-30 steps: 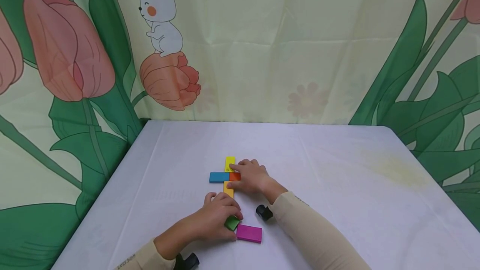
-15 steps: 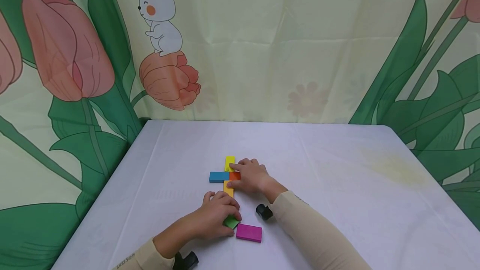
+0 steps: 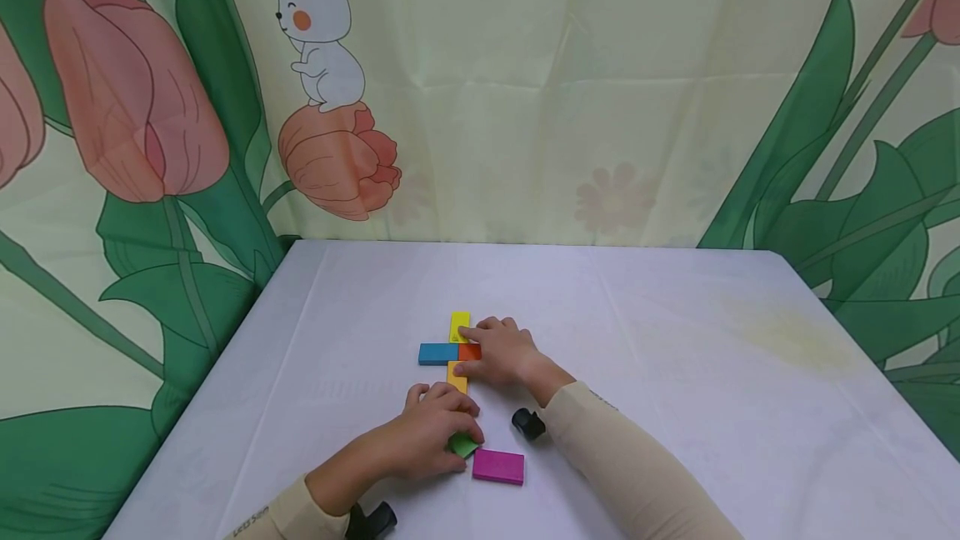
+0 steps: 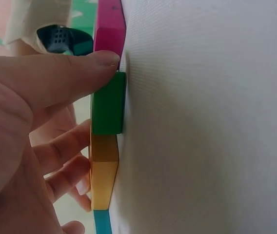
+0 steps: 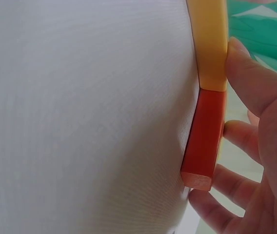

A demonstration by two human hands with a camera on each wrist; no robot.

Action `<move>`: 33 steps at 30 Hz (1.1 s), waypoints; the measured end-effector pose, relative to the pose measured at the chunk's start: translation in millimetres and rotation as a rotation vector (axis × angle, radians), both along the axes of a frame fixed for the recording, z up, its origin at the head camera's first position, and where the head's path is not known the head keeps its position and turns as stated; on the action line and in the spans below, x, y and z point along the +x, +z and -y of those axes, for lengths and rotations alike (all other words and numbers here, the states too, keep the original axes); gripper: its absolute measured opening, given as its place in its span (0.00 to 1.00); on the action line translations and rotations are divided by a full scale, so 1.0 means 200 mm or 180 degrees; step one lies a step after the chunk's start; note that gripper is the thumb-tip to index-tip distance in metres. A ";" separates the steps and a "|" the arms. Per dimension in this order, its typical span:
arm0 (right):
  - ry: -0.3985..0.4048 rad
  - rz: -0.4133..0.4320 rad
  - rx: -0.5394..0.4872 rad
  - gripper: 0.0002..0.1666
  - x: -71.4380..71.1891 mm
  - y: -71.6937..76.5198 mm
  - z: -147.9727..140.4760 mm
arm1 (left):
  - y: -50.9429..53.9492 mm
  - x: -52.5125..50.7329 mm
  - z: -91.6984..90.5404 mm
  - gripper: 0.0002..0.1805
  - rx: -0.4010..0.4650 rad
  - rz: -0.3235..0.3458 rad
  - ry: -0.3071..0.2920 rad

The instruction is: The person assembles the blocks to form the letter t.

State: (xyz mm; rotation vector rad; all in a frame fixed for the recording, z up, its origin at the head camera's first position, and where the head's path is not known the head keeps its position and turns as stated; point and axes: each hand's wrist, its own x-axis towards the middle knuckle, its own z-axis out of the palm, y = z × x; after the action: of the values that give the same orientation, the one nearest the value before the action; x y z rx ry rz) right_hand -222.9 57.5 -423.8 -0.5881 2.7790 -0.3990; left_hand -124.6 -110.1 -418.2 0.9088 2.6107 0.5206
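Observation:
Flat coloured blocks lie on the white table. A yellow block, a blue block, a red-orange block and an amber block meet in a cross-like layout. My right hand rests on it, index fingertip on the yellow block and thumb on the amber one; its fingers hide part of the red-orange block. Nearer, my left hand pinches a green block between thumb and fingers, at the near end of the amber block. A magenta block lies flat beside the green one.
Black wrist devices show by the right sleeve and the left sleeve. The white tablecloth has a faint yellowish stain at the right. Behind the table hangs a curtain printed with tulips and a rabbit.
The left thumb has drawn slightly left, away from the magenta block, and the green block has shifted a little left. My right hand stays where it was.

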 end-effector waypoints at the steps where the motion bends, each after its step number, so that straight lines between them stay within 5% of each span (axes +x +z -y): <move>1: 0.0002 -0.0001 0.0000 0.43 0.00 0.00 0.00 | 0.00 0.00 0.00 0.14 -0.0006 0.0003 0.0004; 33: 0.0020 0.0012 0.0002 0.44 0.00 0.00 0.00 | 0.00 0.00 -0.02 0.16 -0.0034 0.0066 -0.0029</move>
State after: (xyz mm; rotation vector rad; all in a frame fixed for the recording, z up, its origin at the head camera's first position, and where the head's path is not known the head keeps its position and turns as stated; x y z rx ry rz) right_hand -223.3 57.6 -423.0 -0.5951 2.7730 -0.3976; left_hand -123.9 -105.1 -418.5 0.9069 2.5872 0.5107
